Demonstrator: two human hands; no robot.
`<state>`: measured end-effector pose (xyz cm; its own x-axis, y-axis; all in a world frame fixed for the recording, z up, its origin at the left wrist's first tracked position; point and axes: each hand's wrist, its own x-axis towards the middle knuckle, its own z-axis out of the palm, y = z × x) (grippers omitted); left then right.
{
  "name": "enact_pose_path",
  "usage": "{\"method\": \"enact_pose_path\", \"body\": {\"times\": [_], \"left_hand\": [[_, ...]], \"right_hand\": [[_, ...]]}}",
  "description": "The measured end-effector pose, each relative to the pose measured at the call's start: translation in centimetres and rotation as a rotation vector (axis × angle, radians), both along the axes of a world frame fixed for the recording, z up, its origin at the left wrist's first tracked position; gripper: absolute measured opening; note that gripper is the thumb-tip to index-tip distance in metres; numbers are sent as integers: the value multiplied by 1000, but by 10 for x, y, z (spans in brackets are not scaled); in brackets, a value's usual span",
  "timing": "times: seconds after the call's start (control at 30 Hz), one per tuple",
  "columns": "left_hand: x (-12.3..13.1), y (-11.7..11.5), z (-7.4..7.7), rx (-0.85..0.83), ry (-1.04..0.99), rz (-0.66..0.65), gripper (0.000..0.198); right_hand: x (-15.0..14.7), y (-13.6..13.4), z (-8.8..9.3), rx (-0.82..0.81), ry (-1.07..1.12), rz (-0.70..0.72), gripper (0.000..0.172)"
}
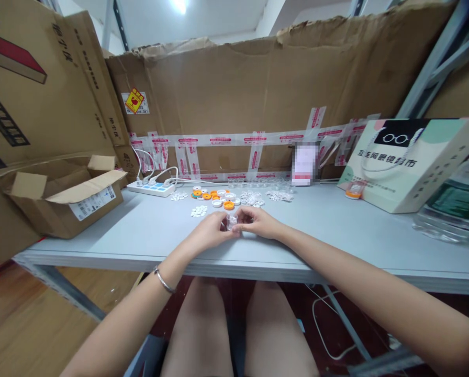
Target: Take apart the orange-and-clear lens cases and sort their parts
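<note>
Near the table's front edge, a small clear plastic piece (pixel 232 223) is held between both hands. My left hand (pixel 214 229), with a silver bangle on its wrist, grips it from the left side. From the right, my right hand (pixel 257 222) closes its fingers on the same piece. Just behind the hands lie orange and white round caps (pixel 229 206). Small white pieces (pixel 199 211) are spread to the left of the caps. More small clear and white parts (pixel 252 199) lie to their right.
An open cardboard box (pixel 89 196) stands at the left, with a white power strip (pixel 152 188) beside it. A gift bag (pixel 407 162), a large water bottle (pixel 450 209) and an orange-based container (pixel 354 191) are at the right. Cardboard (pixel 226 94) walls the back.
</note>
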<state>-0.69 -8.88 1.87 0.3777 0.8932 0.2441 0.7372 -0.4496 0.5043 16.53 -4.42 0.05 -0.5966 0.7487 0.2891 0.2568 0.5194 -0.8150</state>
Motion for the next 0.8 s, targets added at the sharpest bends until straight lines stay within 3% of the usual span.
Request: {"method": "enact_pose_path", "body": {"times": [0.3,0.57,0.8], "left_hand": [[16,-17,-17,77,-98,281,22],[18,-18,-14,134,42,314,26],[17,-18,-11,111,19,264,12]], "right_hand": [[-2,-7,2,8,16,-14,29],[-6,0,-5,2,44,-25,37],[-8,-6,-3,27,39,-79,33]]}}
